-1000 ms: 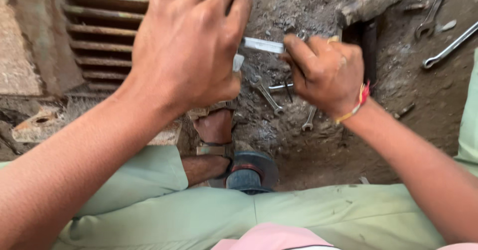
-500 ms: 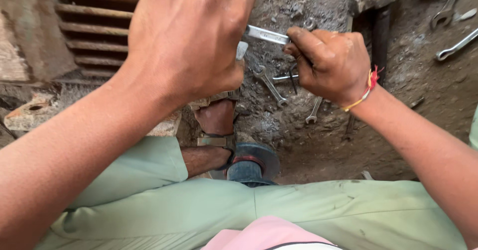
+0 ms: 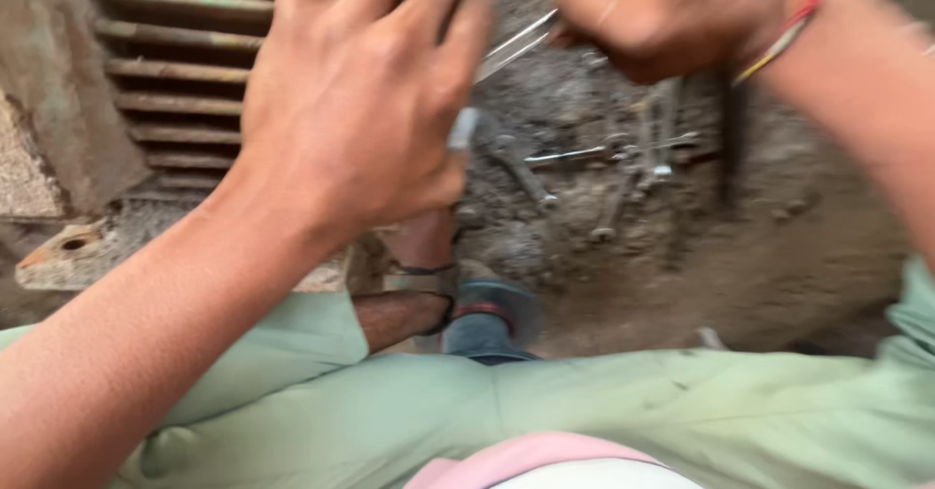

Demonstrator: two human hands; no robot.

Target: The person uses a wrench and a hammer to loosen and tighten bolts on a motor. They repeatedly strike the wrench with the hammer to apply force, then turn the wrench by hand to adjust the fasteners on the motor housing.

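My left hand [image 3: 351, 109] fills the middle left, its back toward me and its fingers curled over a grey metal part [image 3: 462, 129] that shows only at its edges. At the top edge my right hand [image 3: 672, 17], with a red and yellow thread on the wrist, is closed on a thin flat metal tool [image 3: 516, 46]. That tool slants down-left toward my left fingers. The picture is blurred, and I cannot tell where the tool's tip touches.
A ribbed, rusty metal housing [image 3: 166, 70] stands at the upper left, with a rusty mounting foot [image 3: 78, 247] below it. Several spanners [image 3: 604, 153] lie on the dirty ground. My sandalled foot [image 3: 429, 275] and green trousers [image 3: 604, 401] fill the bottom.
Both hands have shifted up in the view. My right hand now sits at the top edge, still on the tool. The picture has grown blurrier.
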